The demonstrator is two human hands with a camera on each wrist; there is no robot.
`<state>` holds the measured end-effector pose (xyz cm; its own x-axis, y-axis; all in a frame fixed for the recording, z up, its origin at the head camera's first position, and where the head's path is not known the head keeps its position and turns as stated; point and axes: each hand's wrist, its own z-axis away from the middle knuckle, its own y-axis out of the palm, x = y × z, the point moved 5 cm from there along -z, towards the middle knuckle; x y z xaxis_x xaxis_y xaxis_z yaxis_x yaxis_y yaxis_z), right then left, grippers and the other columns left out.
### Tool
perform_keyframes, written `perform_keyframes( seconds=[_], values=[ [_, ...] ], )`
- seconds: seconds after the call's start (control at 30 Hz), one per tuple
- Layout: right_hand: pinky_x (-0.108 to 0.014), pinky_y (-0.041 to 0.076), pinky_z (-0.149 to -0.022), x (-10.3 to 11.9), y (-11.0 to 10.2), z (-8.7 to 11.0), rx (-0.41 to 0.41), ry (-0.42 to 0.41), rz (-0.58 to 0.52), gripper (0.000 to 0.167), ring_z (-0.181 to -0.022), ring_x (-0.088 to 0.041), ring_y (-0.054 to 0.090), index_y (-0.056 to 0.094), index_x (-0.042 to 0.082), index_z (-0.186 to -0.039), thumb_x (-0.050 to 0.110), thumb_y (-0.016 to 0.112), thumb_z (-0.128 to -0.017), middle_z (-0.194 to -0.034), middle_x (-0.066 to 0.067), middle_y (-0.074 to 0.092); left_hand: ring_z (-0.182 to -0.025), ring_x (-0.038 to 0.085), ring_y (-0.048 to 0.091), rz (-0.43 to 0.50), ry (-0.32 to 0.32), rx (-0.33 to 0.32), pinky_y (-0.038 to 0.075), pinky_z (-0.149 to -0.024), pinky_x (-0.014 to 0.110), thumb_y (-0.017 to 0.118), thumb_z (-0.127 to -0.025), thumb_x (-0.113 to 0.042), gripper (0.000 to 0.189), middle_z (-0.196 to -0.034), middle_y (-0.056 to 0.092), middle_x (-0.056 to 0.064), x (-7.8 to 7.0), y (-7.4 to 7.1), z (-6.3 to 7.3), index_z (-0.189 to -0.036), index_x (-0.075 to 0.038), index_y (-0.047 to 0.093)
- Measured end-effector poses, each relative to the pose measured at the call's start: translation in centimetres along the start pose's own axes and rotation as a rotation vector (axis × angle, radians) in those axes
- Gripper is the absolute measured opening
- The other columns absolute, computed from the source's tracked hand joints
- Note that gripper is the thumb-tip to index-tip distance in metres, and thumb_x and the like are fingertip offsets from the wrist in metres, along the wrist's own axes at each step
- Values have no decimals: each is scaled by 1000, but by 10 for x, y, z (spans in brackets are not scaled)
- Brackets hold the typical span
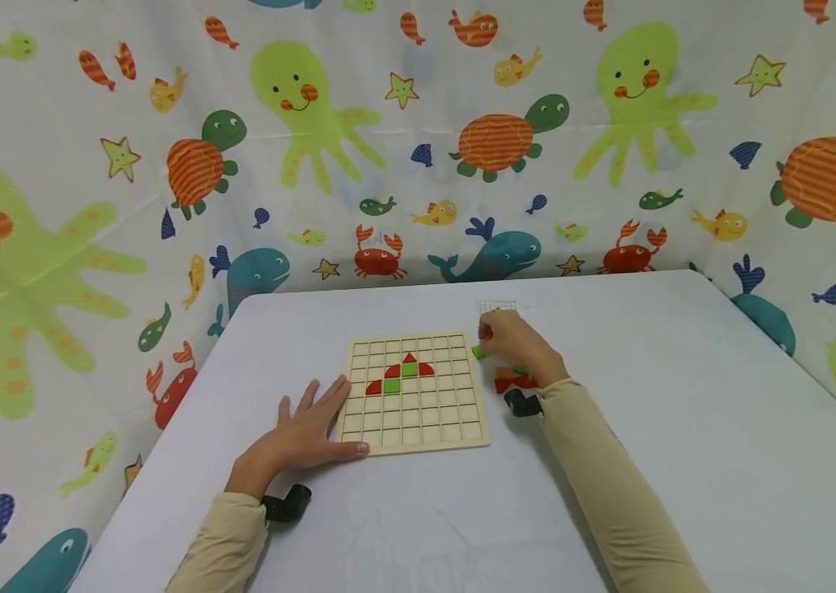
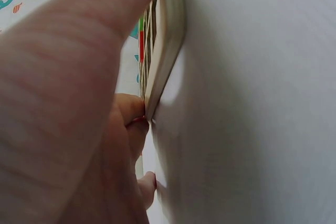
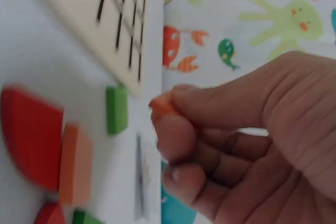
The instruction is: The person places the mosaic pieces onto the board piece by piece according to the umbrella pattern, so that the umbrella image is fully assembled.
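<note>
A wooden grid board (image 1: 432,420) lies on the white table. Red and green pieces sit in its cells: two green squares (image 1: 391,385), a small red triangle (image 1: 408,358) and red rounded pieces (image 1: 427,370). My left hand (image 1: 306,432) has its fingers spread and touches the board's left edge and near corner. Beyond the board's right side, my right hand (image 1: 517,342) pinches a small orange block (image 3: 164,103) between thumb and forefinger, above the table. Most of that block is hidden by the fingertips. Close by lies a green block (image 3: 116,111).
Right of the board, beneath the right forearm, is a small cluster of loose pieces, with a red rounded block (image 3: 34,135) and an orange block (image 3: 75,166) among them. A printed grid card (image 1: 497,305) lies behind the right hand. A sea-animal curtain (image 1: 418,222) hangs behind the table.
</note>
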<state>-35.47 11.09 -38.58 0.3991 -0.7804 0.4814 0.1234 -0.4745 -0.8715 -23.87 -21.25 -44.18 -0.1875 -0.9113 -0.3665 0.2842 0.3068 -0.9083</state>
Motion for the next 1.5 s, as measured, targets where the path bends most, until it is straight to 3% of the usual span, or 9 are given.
perform_keyframes(
  seconds=[0.17,0.37,0.6,0.77,1.1,1.5],
  values=[
    [-35,53,-73,29,4,-1,18,-160,-58,10,-79,-24,58,72,-2,-101,-6,64,-97,-89,-9,68,-161,51,1,-5,-4,-3,-5,-118,79,77,-84,-70,120,-178,17,14,0,0,0,-171,-7,24],
    [-36,58,-85,51,17,-1,57,-230,-69,14,-88,-24,63,73,-5,-113,-5,66,-101,-97,-9,71,-161,51,0,7,-6,1,-6,-118,79,78,-84,-70,120,-178,17,14,-1,1,0,-171,-7,24],
    [-33,60,-87,77,36,-2,109,-300,-131,20,-93,-23,67,72,-5,-122,-4,65,-103,-103,-9,74,-161,51,0,7,-10,2,-5,-118,79,78,-84,-70,120,-178,17,14,-1,0,2,-171,-8,24],
    [-33,58,-90,91,51,0,132,-355,-110,21,-92,-21,65,74,-1,-121,-6,67,-102,-104,-7,75,-161,51,1,-1,-5,-4,-5,-118,80,78,-84,-70,120,-178,17,13,0,0,2,-171,-8,24],
    [-35,57,-98,97,76,-1,148,-424,-38,20,-99,-21,68,80,1,-117,-5,69,-101,-109,-8,77,-161,51,0,7,-1,3,-6,-117,79,78,-85,-70,119,-178,17,13,-2,-2,2,-171,-8,24],
    [-33,52,-82,93,76,1,94,-449,-5,23,-86,-20,57,80,0,-119,-5,67,-101,-99,-7,73,-161,51,0,-2,-10,6,-6,-117,80,78,-84,-72,121,-178,17,13,0,-1,2,-171,-9,23]
  ],
)
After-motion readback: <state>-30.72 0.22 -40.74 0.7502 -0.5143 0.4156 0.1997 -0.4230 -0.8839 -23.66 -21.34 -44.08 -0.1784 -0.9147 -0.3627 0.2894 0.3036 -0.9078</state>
